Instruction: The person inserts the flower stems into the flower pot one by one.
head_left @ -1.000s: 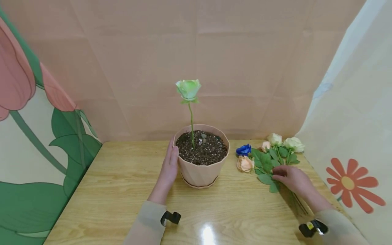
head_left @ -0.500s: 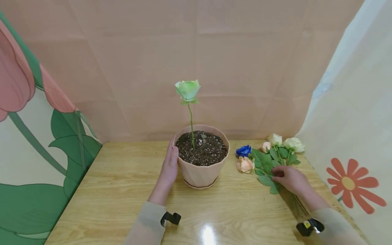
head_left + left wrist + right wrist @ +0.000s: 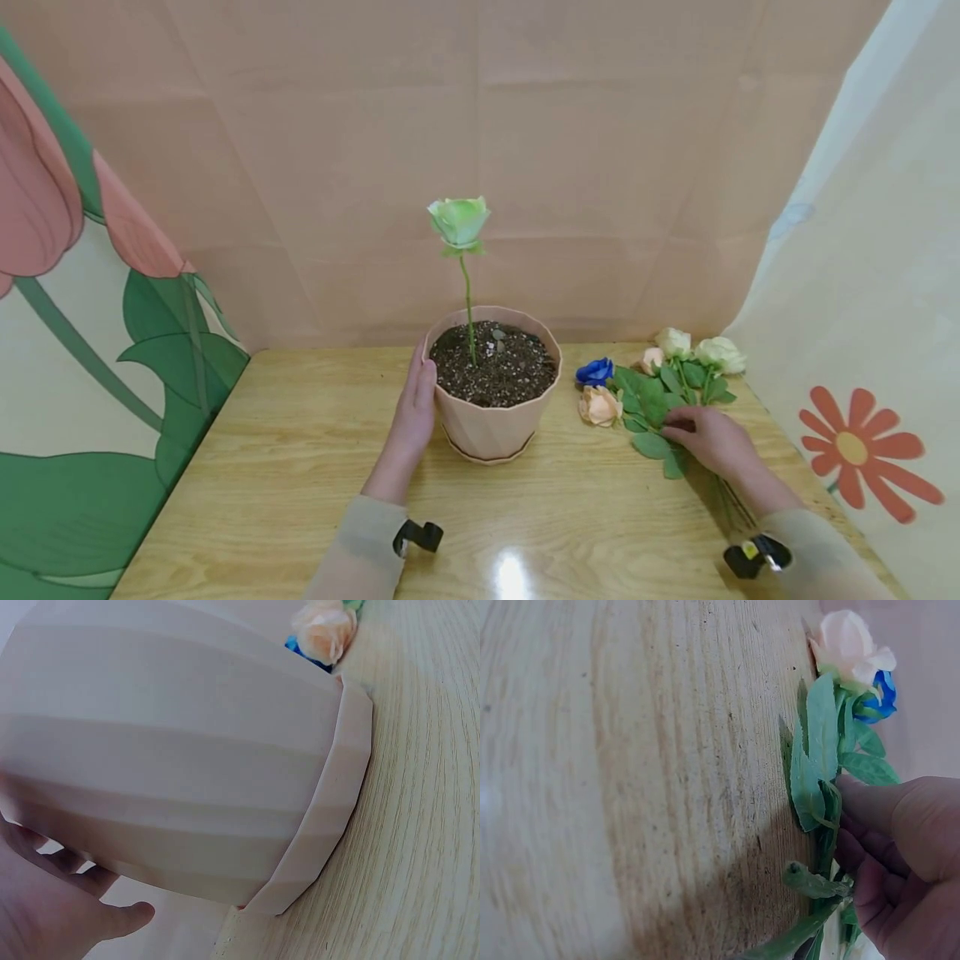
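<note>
A pale pink flowerpot (image 3: 491, 429) filled with dark soil stands on a matching saucer. One light-green rose (image 3: 459, 221) rises upright from the soil, left of the middle. My left hand (image 3: 417, 404) rests against the pot's left side, fingers straight along the wall. To the right lies a bunch of roses: a blue rose (image 3: 595, 372), a peach rose (image 3: 600, 406), a smaller pale peach one and two cream roses (image 3: 720, 354). My right hand (image 3: 716, 442) is over their leafy stems (image 3: 829, 847), thumb and curled fingers pinching at them; which stem is held I cannot tell.
The wooden table (image 3: 300, 467) ends at a pink cloth backdrop (image 3: 337, 167) right behind the pot and the roses. A printed sheet with a red flower (image 3: 855, 450) borders the right side, another with tulips the left.
The blue and peach roses have shifted very slightly toward the left and front, and the leaves by my right hand have moved a little. My left hand stays on the pot.
</note>
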`<state>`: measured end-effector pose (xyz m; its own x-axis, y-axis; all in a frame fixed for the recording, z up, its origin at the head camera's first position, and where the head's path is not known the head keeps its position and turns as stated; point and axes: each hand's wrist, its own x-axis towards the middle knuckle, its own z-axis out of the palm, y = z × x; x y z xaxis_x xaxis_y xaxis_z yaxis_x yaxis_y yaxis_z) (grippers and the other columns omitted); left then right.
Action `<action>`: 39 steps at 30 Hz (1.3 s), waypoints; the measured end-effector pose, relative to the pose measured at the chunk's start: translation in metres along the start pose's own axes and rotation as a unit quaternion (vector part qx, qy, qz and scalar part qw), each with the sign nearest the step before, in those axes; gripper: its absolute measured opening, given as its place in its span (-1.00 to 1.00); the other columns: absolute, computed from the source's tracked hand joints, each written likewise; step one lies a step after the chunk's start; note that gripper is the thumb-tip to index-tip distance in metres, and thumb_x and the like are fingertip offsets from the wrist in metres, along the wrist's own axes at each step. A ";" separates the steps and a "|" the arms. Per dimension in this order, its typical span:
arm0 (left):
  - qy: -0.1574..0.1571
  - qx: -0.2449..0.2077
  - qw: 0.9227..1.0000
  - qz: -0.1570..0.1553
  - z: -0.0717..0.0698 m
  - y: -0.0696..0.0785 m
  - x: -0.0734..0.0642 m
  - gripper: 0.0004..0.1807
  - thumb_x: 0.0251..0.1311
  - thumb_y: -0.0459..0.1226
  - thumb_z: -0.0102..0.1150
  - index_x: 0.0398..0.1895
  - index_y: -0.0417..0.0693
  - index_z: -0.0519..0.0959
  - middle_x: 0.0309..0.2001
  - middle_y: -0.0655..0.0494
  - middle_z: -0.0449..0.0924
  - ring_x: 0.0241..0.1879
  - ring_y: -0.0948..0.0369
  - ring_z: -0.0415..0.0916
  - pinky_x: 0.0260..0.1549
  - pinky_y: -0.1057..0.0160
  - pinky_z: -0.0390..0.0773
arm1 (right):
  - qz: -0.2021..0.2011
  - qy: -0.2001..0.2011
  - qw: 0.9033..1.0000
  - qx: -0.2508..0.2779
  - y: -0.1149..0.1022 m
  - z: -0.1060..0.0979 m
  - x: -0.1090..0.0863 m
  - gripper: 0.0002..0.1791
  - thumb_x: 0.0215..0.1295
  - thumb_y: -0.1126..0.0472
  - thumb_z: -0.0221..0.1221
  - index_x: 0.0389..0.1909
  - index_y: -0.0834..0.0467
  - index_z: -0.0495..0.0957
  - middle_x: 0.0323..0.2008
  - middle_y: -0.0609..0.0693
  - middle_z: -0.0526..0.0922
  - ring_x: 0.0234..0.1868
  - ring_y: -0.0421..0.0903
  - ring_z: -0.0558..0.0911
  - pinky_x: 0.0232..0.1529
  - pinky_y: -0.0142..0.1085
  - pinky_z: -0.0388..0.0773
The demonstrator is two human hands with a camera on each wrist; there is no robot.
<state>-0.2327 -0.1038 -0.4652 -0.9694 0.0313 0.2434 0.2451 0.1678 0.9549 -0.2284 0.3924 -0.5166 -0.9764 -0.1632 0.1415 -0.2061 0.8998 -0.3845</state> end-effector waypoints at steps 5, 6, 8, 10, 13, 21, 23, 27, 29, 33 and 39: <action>-0.002 -0.002 1.000 -0.002 0.000 0.000 -0.001 -0.30 0.79 0.20 -0.41 0.86 0.38 -0.09 0.81 0.12 -0.11 0.75 -0.10 -0.13 0.65 -0.34 -0.12 | -0.009 0.012 1.000 -0.008 0.000 0.000 0.000 -0.91 0.48 0.17 0.45 -0.15 0.12 0.83 -0.23 0.02 0.83 -0.16 0.15 0.78 -0.09 0.25 0.68; -0.002 -0.002 1.000 -0.002 0.000 -0.001 -0.001 -0.30 0.79 0.19 -0.42 0.86 0.38 -0.09 0.81 0.12 -0.12 0.75 -0.11 -0.13 0.65 -0.35 -0.12 | -0.009 0.015 1.000 -0.009 -0.001 0.001 0.000 -0.92 0.47 0.18 0.46 -0.16 0.11 0.83 -0.22 0.02 0.83 -0.16 0.15 0.78 -0.09 0.25 0.68; -0.003 -0.004 1.000 -0.001 -0.001 -0.001 -0.001 -0.31 0.79 0.19 -0.43 0.86 0.38 -0.10 0.81 0.12 -0.12 0.75 -0.11 -0.14 0.65 -0.35 -0.12 | -0.010 0.018 1.000 -0.011 -0.001 0.001 0.000 -0.95 0.46 0.20 0.46 -0.19 0.10 0.83 -0.23 0.01 0.82 -0.18 0.13 0.77 -0.10 0.24 0.68; -0.004 -0.004 1.000 0.000 -0.001 -0.001 -0.001 -0.31 0.79 0.18 -0.44 0.86 0.37 -0.10 0.81 0.12 -0.12 0.75 -0.10 -0.14 0.65 -0.36 -0.13 | -0.010 0.020 1.000 -0.015 -0.001 0.002 0.000 -0.96 0.45 0.21 0.47 -0.21 0.10 0.82 -0.26 0.00 0.81 -0.22 0.09 0.76 -0.13 0.22 0.68; -0.003 -0.005 1.000 0.002 -0.001 -0.001 0.000 -0.31 0.79 0.18 -0.44 0.86 0.36 -0.10 0.81 0.12 -0.12 0.75 -0.10 -0.14 0.65 -0.35 -0.12 | -0.007 0.020 1.000 -0.023 -0.001 0.004 0.002 -0.95 0.44 0.23 0.48 -0.25 0.10 0.81 -0.30 -0.04 0.79 -0.28 0.02 0.73 -0.19 0.17 0.68; 0.000 -0.002 1.000 0.004 0.000 0.000 0.000 -0.29 0.79 0.18 -0.43 0.86 0.30 -0.09 0.81 0.10 -0.11 0.75 -0.09 -0.13 0.66 -0.31 -0.11 | 0.000 0.015 0.999 -0.040 0.002 0.007 0.004 -0.93 0.43 0.24 0.45 -0.29 0.10 0.78 -0.36 -0.05 0.76 -0.36 -0.06 0.69 -0.30 0.10 0.67; 0.000 -0.002 1.000 0.004 0.000 0.000 0.000 -0.29 0.79 0.18 -0.43 0.86 0.30 -0.09 0.81 0.10 -0.11 0.75 -0.09 -0.14 0.66 -0.31 -0.11 | 0.000 0.018 0.999 -0.039 0.002 0.007 0.004 -0.93 0.44 0.23 0.44 -0.28 0.10 0.78 -0.34 -0.04 0.77 -0.35 -0.05 0.70 -0.28 0.11 0.68; 0.001 -0.001 1.000 0.004 0.000 0.000 0.000 -0.28 0.79 0.19 -0.42 0.86 0.31 -0.09 0.81 0.10 -0.11 0.75 -0.11 -0.13 0.66 -0.32 -0.11 | -0.005 0.023 0.999 -0.034 0.003 0.007 0.004 -0.94 0.47 0.23 0.42 -0.25 0.11 0.80 -0.29 0.02 0.80 -0.30 0.04 0.75 -0.23 0.18 0.70; 0.000 -0.002 1.000 0.002 0.000 0.000 0.000 -0.28 0.78 0.20 -0.42 0.86 0.32 -0.09 0.81 0.10 -0.12 0.75 -0.11 -0.13 0.66 -0.33 -0.11 | -0.008 0.023 0.999 -0.033 0.002 0.006 0.004 -0.93 0.47 0.24 0.41 -0.23 0.14 0.81 -0.27 0.06 0.81 -0.27 0.10 0.76 -0.20 0.22 0.70; -0.001 -0.001 1.000 0.000 0.000 0.000 -0.001 -0.28 0.78 0.21 -0.42 0.86 0.34 -0.10 0.81 0.10 -0.13 0.75 -0.11 -0.14 0.66 -0.33 -0.12 | -0.013 0.026 0.999 -0.028 -0.002 0.002 0.004 -0.90 0.50 0.25 0.38 -0.18 0.20 0.81 -0.22 0.15 0.83 -0.21 0.19 0.78 -0.15 0.26 0.71; -0.004 -0.003 1.000 -0.004 -0.001 0.000 -0.001 -0.28 0.77 0.22 -0.44 0.86 0.36 -0.11 0.81 0.09 -0.14 0.75 -0.14 -0.14 0.65 -0.36 -0.13 | -0.014 0.041 0.999 -0.013 -0.011 -0.008 0.003 -0.87 0.53 0.28 0.36 -0.08 0.27 0.80 -0.12 0.26 0.81 -0.13 0.29 0.77 -0.10 0.31 0.68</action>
<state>-0.2319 -0.1046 -0.4656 -0.9714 0.0373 0.2346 0.2375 0.1627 0.9577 -0.2289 0.3850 -0.5046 -0.9618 -0.1554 0.2254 -0.2297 0.9058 -0.3560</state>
